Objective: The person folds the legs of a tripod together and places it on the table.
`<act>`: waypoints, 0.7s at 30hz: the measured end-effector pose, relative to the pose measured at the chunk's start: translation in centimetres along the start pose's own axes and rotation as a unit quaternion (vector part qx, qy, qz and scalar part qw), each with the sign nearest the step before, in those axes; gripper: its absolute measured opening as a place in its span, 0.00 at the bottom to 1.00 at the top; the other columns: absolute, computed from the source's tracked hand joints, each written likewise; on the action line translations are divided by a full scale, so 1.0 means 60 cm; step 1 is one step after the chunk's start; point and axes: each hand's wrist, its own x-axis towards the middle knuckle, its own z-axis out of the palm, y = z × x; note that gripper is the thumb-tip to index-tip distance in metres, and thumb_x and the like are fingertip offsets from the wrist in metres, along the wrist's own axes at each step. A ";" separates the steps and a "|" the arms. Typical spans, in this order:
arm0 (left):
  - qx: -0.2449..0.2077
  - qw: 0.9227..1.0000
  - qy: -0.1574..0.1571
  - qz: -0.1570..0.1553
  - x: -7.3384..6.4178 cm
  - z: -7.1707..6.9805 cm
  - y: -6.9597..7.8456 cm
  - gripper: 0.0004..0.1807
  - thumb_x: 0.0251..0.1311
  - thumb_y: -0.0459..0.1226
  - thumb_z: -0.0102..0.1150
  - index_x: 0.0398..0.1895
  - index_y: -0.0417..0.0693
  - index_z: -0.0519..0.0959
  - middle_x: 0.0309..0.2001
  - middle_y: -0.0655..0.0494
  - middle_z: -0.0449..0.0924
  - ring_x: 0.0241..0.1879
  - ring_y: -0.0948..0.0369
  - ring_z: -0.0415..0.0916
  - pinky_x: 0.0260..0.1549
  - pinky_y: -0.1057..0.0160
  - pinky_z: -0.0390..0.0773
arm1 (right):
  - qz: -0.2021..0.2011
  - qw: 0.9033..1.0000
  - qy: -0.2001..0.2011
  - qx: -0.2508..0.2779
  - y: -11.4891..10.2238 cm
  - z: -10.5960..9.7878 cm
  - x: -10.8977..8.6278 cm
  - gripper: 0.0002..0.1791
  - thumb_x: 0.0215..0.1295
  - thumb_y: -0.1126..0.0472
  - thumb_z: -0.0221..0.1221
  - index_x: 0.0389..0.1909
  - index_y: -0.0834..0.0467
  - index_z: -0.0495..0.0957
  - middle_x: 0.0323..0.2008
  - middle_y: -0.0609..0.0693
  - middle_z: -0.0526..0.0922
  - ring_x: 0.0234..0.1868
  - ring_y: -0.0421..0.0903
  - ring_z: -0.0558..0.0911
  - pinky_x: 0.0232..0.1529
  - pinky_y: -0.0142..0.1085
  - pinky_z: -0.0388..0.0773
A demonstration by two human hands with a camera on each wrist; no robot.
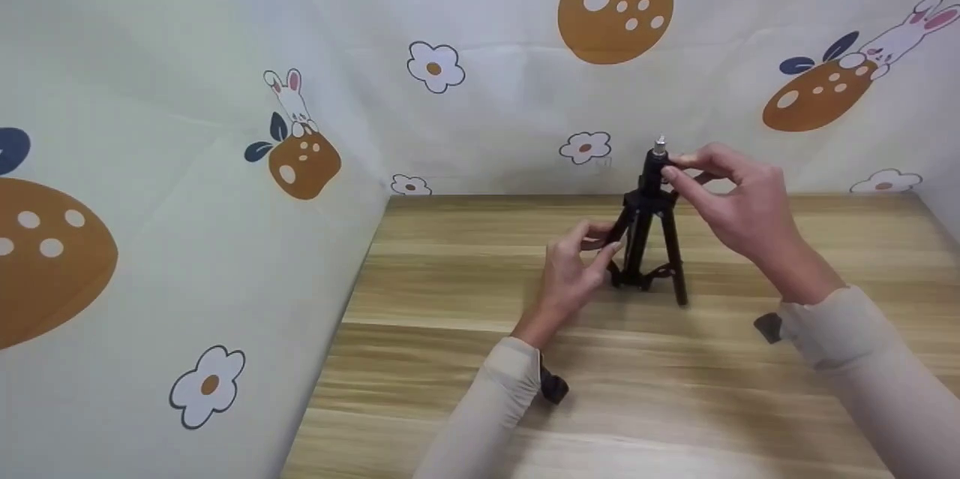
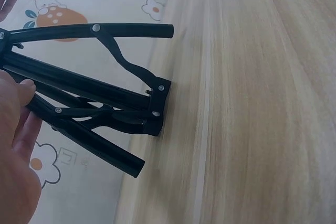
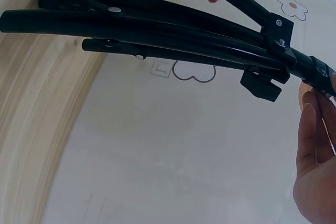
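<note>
A small black tripod point(image 1: 639, 239) stands upright at the back of the table, its legs partly spread. A silver screw tip point(image 1: 660, 146) tops its column. My left hand point(image 1: 570, 269) pinches one leg point(image 2: 100, 145) between thumb and fingers. Up at the column's top, my right hand point(image 1: 750, 201) grips the black collar point(image 3: 313, 72) just below the screw. Hinged braces point(image 2: 126, 65) link the legs to a bracket point(image 2: 159, 106) low on the centre tube. In the right wrist view a black knob point(image 3: 261, 86) sticks out under the leg joint.
The wood-grain table point(image 1: 420, 389) meets a printed cloth wall point(image 1: 487, 111) close behind the tripod. Another cloth wall point(image 1: 187, 239) stands along the left side. Dark devices hang under the left wrist point(image 1: 553, 387) and right wrist point(image 1: 768, 327).
</note>
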 end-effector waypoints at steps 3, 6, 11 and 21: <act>-0.003 1.000 0.001 0.005 0.001 0.002 -0.003 0.12 0.67 0.29 0.72 0.51 0.39 0.84 0.48 0.47 0.92 0.48 0.59 0.92 0.51 0.71 0.90 | -0.002 1.000 0.002 0.002 0.002 0.002 0.000 0.06 0.66 0.65 0.75 0.42 0.56 0.92 0.41 0.52 0.95 0.39 0.20 0.86 0.40 0.15 0.81; -0.002 1.000 0.000 0.001 0.002 0.003 -0.003 0.11 0.67 0.29 0.72 0.51 0.40 0.84 0.48 0.47 0.92 0.48 0.61 0.92 0.51 0.74 0.90 | -0.006 1.000 0.004 0.003 0.004 0.002 -0.001 0.07 0.66 0.66 0.75 0.43 0.56 0.91 0.41 0.52 0.95 0.39 0.20 0.86 0.42 0.15 0.82; -0.001 1.000 -0.004 -0.009 0.003 0.004 -0.002 0.11 0.68 0.29 0.72 0.51 0.39 0.84 0.48 0.47 0.92 0.48 0.63 0.91 0.51 0.75 0.89 | -0.007 1.000 -0.001 0.009 0.003 0.000 -0.001 0.07 0.67 0.65 0.75 0.44 0.56 0.91 0.41 0.52 0.95 0.40 0.22 0.87 0.44 0.16 0.83; -0.007 1.000 -0.001 -0.015 0.006 0.004 -0.004 0.11 0.69 0.31 0.72 0.51 0.39 0.84 0.49 0.47 0.92 0.47 0.63 0.91 0.50 0.73 0.90 | -0.001 1.000 0.000 0.008 0.002 0.001 0.002 0.08 0.67 0.65 0.75 0.45 0.55 0.91 0.40 0.52 0.95 0.38 0.23 0.87 0.42 0.15 0.81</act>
